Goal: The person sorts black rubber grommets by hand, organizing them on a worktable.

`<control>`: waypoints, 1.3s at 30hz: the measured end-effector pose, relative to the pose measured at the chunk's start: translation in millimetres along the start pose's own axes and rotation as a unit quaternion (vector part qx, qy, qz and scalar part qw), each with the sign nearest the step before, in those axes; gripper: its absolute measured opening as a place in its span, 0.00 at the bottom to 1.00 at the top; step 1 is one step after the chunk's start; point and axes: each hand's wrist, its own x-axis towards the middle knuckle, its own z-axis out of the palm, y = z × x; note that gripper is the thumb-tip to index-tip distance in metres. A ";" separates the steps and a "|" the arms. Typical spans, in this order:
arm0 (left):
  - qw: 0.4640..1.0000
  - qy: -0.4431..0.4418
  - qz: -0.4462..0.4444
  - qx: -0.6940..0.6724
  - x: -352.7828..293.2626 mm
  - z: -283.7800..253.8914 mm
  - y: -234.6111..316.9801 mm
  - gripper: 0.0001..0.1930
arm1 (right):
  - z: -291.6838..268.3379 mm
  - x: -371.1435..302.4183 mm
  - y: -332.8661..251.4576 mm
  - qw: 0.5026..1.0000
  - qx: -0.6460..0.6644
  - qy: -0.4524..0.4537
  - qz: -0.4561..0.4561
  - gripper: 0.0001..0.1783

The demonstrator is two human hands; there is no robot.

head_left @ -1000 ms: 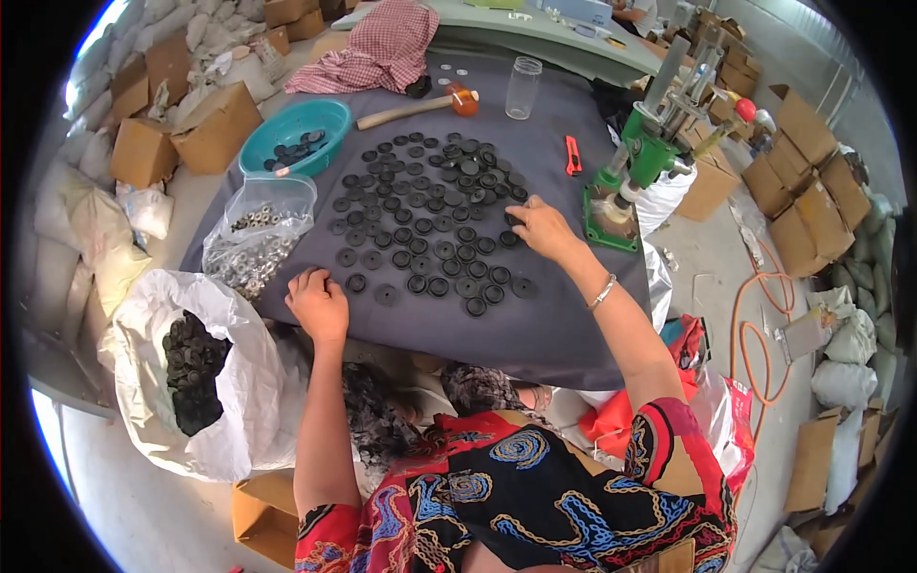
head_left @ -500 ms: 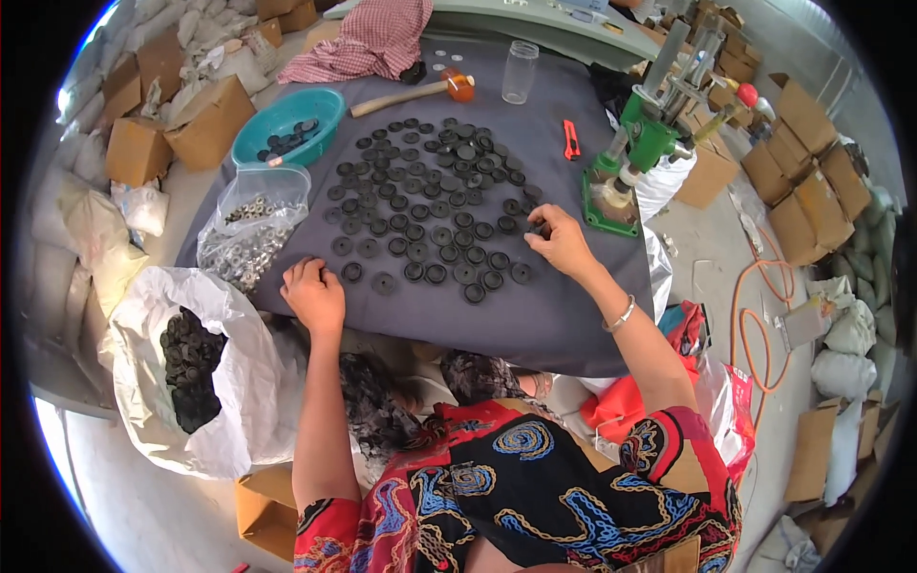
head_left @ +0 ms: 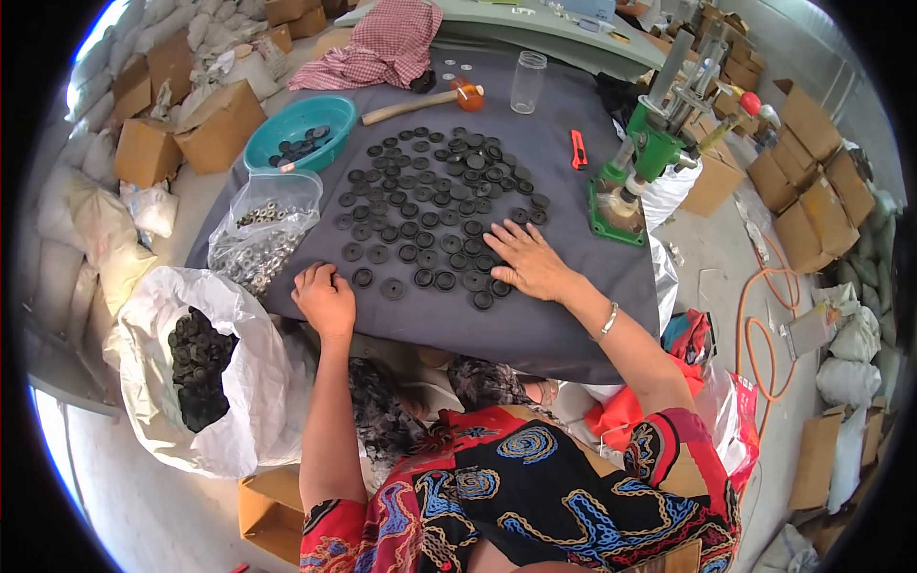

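Several round black discs (head_left: 409, 230), some with raised rims, lie spread over the dark cloth of the table (head_left: 564, 325). My right hand (head_left: 535, 265) rests palm down at the right edge of the spread. Its fingers are stretched out and apart, touching or covering some discs. At the table's near left edge, my left hand (head_left: 326, 298) has its fingers curled in. Whatever it may hold is hidden. Next to that hand sits a clear plastic bag (head_left: 258, 234) of small metal rings.
Behind the discs are a teal basin (head_left: 342, 138), a mallet (head_left: 411, 107), a glass jar (head_left: 527, 84) and a checked cloth (head_left: 377, 48). A red cutter (head_left: 578, 150) lies near the green hand press (head_left: 659, 148). A white sack (head_left: 258, 382) of black pieces stands at the left.
My right hand has moved left and toward me, from pinching near the right-hand discs to lying flat on them. Several discs there have shifted leftward. My left hand stays curled.
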 end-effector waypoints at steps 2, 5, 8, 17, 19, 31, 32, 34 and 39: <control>1.000 -0.002 -0.001 0.005 0.1 -0.7 0.0 0.07 | 2.2 -4.4 -6.5 1.000 0.009 0.009 -0.005 0.41; 1.000 -0.004 0.001 0.007 1.3 -1.7 0.1 0.07 | 0.1 -3.1 -9.6 1.000 0.016 0.016 -0.004 0.41; 1.000 -0.002 0.006 0.007 2.1 -2.1 1.6 0.07 | -4.9 12.7 -13.1 0.997 0.014 0.078 0.005 0.40; 1.000 0.001 0.011 0.011 0.9 1.1 -1.7 0.08 | 1.1 20.7 -3.2 0.994 0.035 0.104 0.021 0.36; 1.000 0.004 0.012 0.010 1.8 1.6 -1.3 0.08 | -3.5 22.7 12.0 0.989 -0.015 0.112 0.095 0.37; 1.000 0.008 0.009 0.001 2.1 3.9 -3.0 0.07 | -5.9 44.0 7.6 0.991 -0.024 0.105 0.079 0.32; 1.000 0.007 0.008 0.000 2.3 1.7 -0.4 0.07 | -1.7 50.6 8.5 0.991 -0.019 0.106 0.074 0.31; 1.000 0.009 0.004 0.002 2.1 -0.2 0.8 0.07 | 4.6 58.0 5.0 0.990 -0.021 0.123 0.064 0.29; 1.000 0.011 0.000 -0.004 2.0 2.6 0.6 0.07 | -18.0 41.3 2.9 0.993 -0.068 0.048 0.088 0.27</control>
